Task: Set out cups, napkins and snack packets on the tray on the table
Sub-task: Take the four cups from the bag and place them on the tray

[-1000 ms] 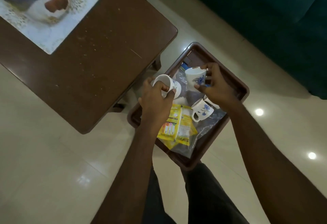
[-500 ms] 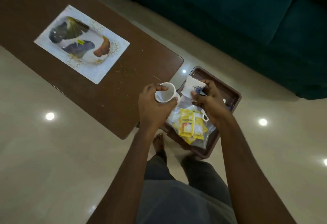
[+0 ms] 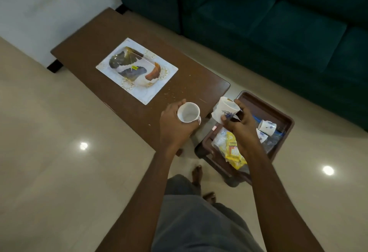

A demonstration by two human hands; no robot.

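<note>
My left hand (image 3: 172,127) grips a white cup (image 3: 188,112), mouth up, over the near right corner of the brown table (image 3: 95,38). My right hand (image 3: 240,125) holds a second white cup (image 3: 225,108) with a blue flower print, tilted, above the gap between the table and a brown bin (image 3: 278,110) on the floor. A white printed tray (image 3: 167,72) lies flat in the middle of the table. In the bin lie two more flowered cups (image 3: 266,126), yellow snack packets (image 3: 233,152) and clear plastic wrap.
A dark green sofa (image 3: 278,22) runs along the far side, close behind the table and bin. Pale glossy floor tiles (image 3: 49,152) spread to the left and front. My bare feet (image 3: 197,174) stand between the table end and the bin.
Both hands lifted a cup each out of the bin and moved left and up. The left cup now hangs over the table corner. My head rose, so the whole table shows.
</note>
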